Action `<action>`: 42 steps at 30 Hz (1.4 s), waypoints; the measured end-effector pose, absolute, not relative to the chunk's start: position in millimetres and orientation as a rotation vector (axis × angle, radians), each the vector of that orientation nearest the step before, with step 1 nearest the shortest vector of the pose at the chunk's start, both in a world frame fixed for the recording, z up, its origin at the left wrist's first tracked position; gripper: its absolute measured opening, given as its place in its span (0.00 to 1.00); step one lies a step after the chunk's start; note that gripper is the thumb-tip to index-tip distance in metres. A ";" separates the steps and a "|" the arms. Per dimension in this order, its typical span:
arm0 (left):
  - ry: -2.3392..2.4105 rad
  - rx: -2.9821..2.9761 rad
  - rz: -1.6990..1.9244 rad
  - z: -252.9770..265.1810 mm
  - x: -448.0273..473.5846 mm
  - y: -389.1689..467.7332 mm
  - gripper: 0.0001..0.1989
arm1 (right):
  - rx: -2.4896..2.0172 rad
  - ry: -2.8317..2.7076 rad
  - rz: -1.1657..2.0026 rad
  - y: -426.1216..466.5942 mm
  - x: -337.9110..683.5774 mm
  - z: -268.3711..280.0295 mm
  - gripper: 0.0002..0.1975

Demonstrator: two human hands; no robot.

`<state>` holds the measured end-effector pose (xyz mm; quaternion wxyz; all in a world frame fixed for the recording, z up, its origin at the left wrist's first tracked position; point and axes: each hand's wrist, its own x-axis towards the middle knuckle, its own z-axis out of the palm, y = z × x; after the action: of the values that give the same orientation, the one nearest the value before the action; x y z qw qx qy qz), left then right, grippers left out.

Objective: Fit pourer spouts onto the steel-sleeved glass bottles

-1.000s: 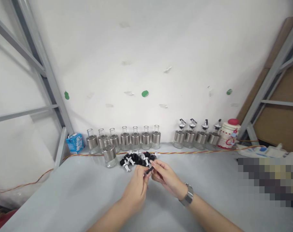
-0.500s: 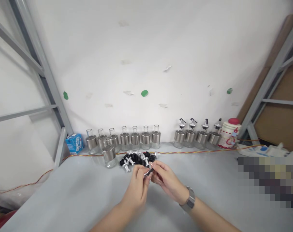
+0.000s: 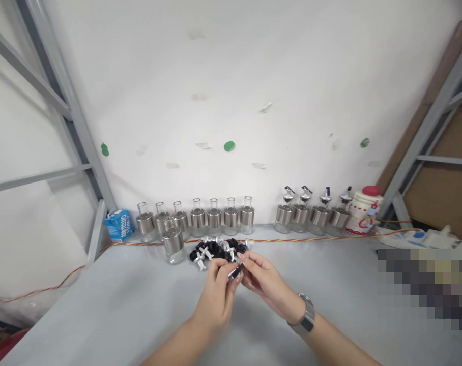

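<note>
The left hand (image 3: 215, 297) is closed in a pinch, thumb and fingertips drawn together on one end of a small black and silver piece (image 3: 237, 270), just in front of the pile of pourer tops (image 3: 217, 250). The right hand (image 3: 272, 288) meets it from the other side, also in front of the pile and slightly to its right, its thumb and forefinger nearly closed at the far end of the same piece; the fingers cover much of it, so its full shape cannot be told. A metal-banded watch (image 3: 307, 312) circles the right wrist. The pile itself, a jumble of black and silver parts, lies on the grey table (image 3: 139, 310). Just left of the pile stands a single glass bottle (image 3: 172, 244) with a metal sleeve and an open neck. Behind the pile and reaching out to its left, seven open bottles (image 3: 214, 219) of the same kind stand upright in a row. Well to the right of the pile are four bottles fitted with pourers (image 3: 301, 214), and beyond them, farther from the pile, a white jar with a red lid (image 3: 363, 211). A blue carton (image 3: 118, 226) sits well left of the pile, and a twisted red and yellow wire (image 3: 271, 240) runs behind it.
</note>
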<state>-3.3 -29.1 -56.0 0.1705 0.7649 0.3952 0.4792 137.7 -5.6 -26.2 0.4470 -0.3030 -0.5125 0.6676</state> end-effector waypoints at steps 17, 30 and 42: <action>1.071 2.189 1.372 -50.7 -3.0 -32.2 0.11 | -0.700 -1.684 1.471 2.5 151.2 -29.7 0.15; 1.019 2.142 1.420 -49.2 -4.7 -31.3 0.09 | -0.668 -1.658 1.515 -0.7 149.9 -30.4 0.14; 0.948 1.583 1.331 -50.1 4.1 -32.8 0.09 | -0.792 -1.733 1.331 -8.2 147.3 -23.0 0.13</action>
<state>4.1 -32.8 -50.1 0.4199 0.6316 0.3780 0.5309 147.3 -8.2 -23.0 0.3976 -0.3127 -0.6842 0.5254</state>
